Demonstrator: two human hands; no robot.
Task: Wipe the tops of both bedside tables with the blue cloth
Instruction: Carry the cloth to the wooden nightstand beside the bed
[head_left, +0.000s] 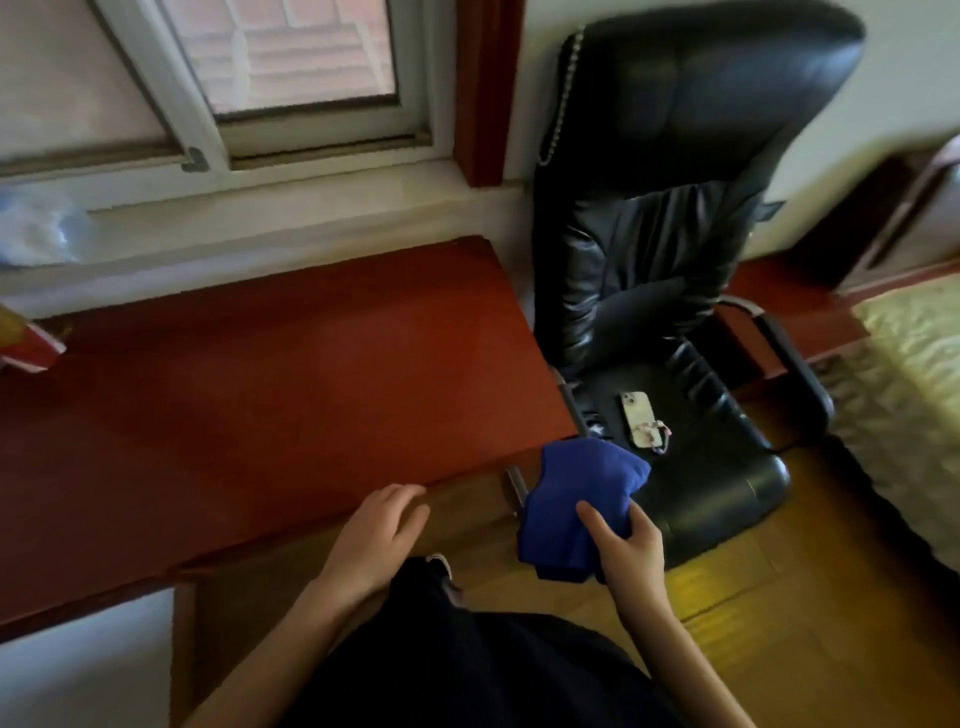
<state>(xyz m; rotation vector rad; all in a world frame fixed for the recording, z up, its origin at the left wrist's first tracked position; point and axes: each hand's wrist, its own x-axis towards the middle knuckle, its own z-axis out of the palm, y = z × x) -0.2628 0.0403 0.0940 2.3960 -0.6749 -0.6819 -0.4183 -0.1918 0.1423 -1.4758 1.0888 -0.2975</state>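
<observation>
Fingers of my right hand (626, 551) are curling around the blue cloth (576, 509), pinching the bunched fabric between thumb and fingers. I am holding the cloth in the air just past the right front corner of the red table (249, 374), not touching its top. My left hand (382, 535) is lying spread and empty, its fingertips resting on the table's front edge, left of the cloth. Right of the table a black chair (670, 218) is standing, with a phone (641, 418) lying on its seat, just beyond the cloth. Behind the table I am seeing a window (291, 62).
</observation>
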